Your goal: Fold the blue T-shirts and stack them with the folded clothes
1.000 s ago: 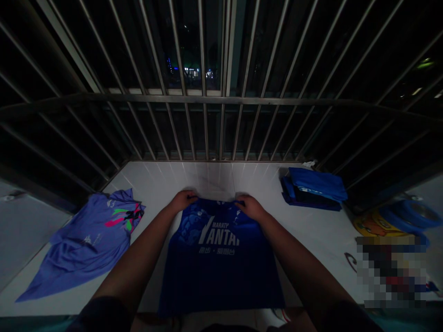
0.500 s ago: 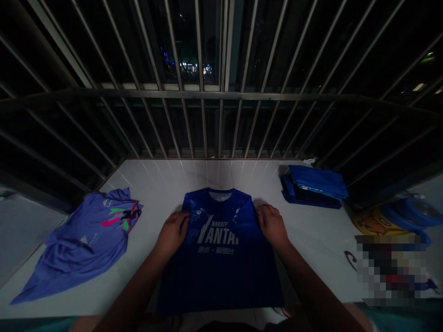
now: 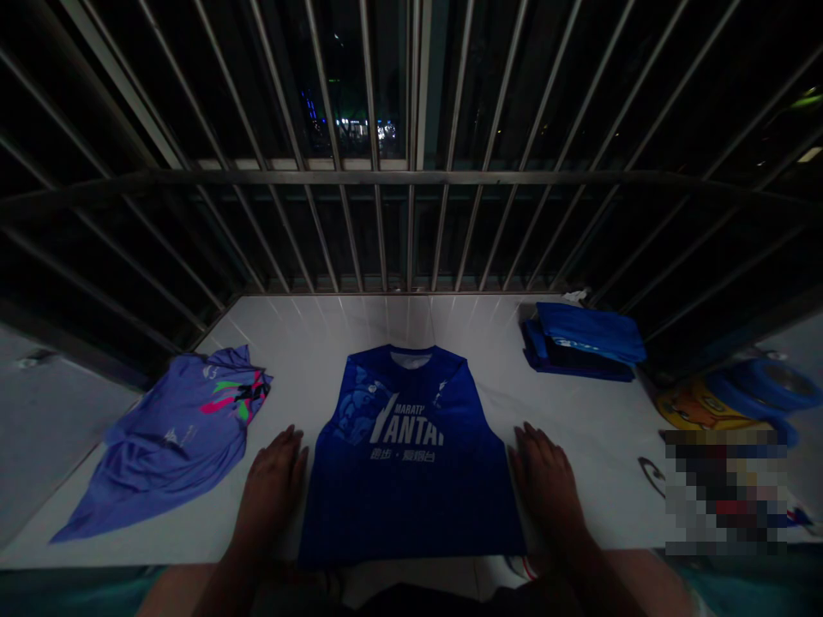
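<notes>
Resting open, the left hand (image 3: 273, 480) is lying just left of the blue shirt (image 3: 411, 501), the right hand (image 3: 545, 480), also open, just right; the shirt is lying flat on the white counter (image 3: 604, 437).

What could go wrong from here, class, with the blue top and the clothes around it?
The blue top reaches the front edge of the ledge, so it might slip off. The left hand and right hand are close beside it; a nudge could wrinkle it. The folded stack looks uneven, so its upper piece might slide.
</notes>
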`<action>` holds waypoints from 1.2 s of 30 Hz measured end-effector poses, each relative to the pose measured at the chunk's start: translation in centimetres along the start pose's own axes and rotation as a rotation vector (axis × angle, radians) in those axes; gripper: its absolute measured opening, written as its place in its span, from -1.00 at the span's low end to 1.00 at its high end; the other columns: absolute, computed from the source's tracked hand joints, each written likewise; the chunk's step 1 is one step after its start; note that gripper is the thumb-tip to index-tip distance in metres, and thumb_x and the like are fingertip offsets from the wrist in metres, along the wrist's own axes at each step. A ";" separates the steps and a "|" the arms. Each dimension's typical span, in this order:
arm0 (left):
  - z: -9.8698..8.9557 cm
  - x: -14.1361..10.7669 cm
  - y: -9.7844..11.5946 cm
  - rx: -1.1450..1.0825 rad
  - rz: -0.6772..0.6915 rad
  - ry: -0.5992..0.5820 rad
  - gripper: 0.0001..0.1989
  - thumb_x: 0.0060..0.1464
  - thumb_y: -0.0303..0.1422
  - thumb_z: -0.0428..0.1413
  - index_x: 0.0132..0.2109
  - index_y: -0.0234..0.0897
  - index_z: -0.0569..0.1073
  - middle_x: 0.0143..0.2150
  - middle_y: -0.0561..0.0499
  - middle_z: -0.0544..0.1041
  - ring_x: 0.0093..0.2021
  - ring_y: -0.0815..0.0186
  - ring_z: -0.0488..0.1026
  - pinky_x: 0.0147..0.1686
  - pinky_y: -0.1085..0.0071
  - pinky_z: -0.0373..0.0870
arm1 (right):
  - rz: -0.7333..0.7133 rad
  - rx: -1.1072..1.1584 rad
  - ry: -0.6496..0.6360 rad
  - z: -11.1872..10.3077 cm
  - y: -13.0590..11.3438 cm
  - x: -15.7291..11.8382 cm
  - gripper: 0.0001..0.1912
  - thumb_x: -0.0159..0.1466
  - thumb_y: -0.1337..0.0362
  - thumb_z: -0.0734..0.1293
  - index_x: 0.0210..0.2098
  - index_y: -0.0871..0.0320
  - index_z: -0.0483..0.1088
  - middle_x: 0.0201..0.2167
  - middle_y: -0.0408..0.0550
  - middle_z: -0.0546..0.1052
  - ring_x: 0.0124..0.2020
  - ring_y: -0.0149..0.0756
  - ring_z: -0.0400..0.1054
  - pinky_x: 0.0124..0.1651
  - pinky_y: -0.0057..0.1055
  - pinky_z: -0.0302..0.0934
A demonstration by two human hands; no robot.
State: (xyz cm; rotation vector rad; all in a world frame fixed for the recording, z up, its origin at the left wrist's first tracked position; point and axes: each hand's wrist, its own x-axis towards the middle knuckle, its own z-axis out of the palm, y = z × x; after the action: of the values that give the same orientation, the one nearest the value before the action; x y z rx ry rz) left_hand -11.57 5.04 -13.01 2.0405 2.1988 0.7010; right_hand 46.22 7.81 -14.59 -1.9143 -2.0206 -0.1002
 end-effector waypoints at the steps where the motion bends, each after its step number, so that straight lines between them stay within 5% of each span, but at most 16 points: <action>1: -0.2 0.1 0.3 -0.026 -0.004 0.008 -0.54 0.46 -0.09 -0.04 0.27 -0.15 0.56 0.39 -0.25 0.59 0.44 -0.11 0.49 0.49 -0.27 0.32 | 0.005 -0.007 -0.001 -0.2 -0.2 0.2 -0.48 0.59 0.02 0.11 0.35 0.03 0.46 0.40 0.21 0.52 0.43 0.22 0.38 0.44 0.31 0.22; 4: -0.8 0.4 1.6 -0.129 -0.075 0.049 -0.55 0.46 -0.08 -0.07 0.22 -0.12 0.56 0.28 -0.19 0.67 0.31 -0.08 0.60 0.38 -0.18 0.49 | 0.048 -0.002 -0.033 -1.0 0.0 1.6 -0.49 0.58 0.02 0.14 0.32 0.02 0.50 0.35 0.21 0.55 0.34 0.22 0.45 0.33 0.24 0.34; 7: -0.7 1.4 5.2 -0.238 -0.116 0.068 -0.59 0.47 -0.07 -0.07 0.13 -0.08 0.59 0.13 -0.16 0.72 0.16 -0.06 0.66 0.22 -0.09 0.61 | 0.029 0.056 -0.089 -1.9 0.8 5.4 -0.54 0.56 0.12 0.15 0.21 0.06 0.58 0.20 0.22 0.63 0.15 0.13 0.55 0.21 0.08 0.43; 11: 1.0 4.8 13.9 -0.404 0.088 -0.183 -0.68 0.48 -0.14 0.00 0.07 -0.03 0.63 0.07 -0.11 0.73 0.08 0.02 0.68 0.14 0.05 0.63 | -0.214 0.166 -0.181 -2.5 0.2 14.0 -0.59 0.52 0.28 0.19 0.18 0.07 0.61 0.11 0.13 0.66 0.09 -0.02 0.55 0.22 -0.10 0.42; 14: 2.9 8.2 20.4 -0.319 0.179 -0.400 -0.73 0.44 -0.27 0.06 0.06 -0.12 0.66 0.04 -0.18 0.71 0.03 0.04 0.67 0.09 0.13 0.59 | -0.358 0.222 -0.248 -2.1 -1.6 20.2 -0.60 0.52 0.33 0.24 0.21 0.07 0.61 0.13 0.12 0.64 0.10 -0.09 0.54 0.23 -0.15 0.40; 18: 5.4 11.8 25.4 -0.136 0.197 -0.497 -0.74 0.43 -0.27 0.16 0.11 -0.26 0.63 0.12 -0.27 0.65 0.15 0.02 0.62 0.19 0.17 0.48 | -0.468 0.258 -0.341 -0.3 -3.1 25.0 -0.64 0.45 0.32 0.38 0.20 0.05 0.63 0.12 0.09 0.63 0.09 -0.13 0.54 0.23 -0.21 0.39; 28: 7.9 13.9 27.2 -0.113 0.153 -0.522 -0.88 0.40 -0.32 0.25 -0.15 -0.24 0.63 0.02 -0.16 0.65 0.06 0.14 0.62 0.09 0.29 0.45 | -0.471 0.293 -0.357 2.9 -1.6 26.3 -0.91 0.45 0.28 0.41 -0.08 0.09 0.56 -0.06 0.05 0.59 0.05 -0.11 0.47 0.23 -0.20 0.35; 36: 9.1 15.9 26.6 -0.164 0.150 -0.473 -0.88 0.44 -0.41 0.15 0.04 -0.22 0.56 -0.05 -0.12 0.70 -0.02 0.14 0.65 -0.02 0.31 0.43 | -0.295 0.245 -0.305 2.5 -2.9 25.7 -0.88 0.42 0.38 0.38 -0.07 0.14 0.55 0.01 0.11 0.58 -0.01 -0.15 0.47 0.19 -0.25 0.34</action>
State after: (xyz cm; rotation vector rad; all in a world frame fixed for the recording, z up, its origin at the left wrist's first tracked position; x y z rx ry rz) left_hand 14.41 23.37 -7.31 2.0411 1.6881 0.3440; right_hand 42.31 32.82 -8.61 -1.5466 -2.3755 0.3710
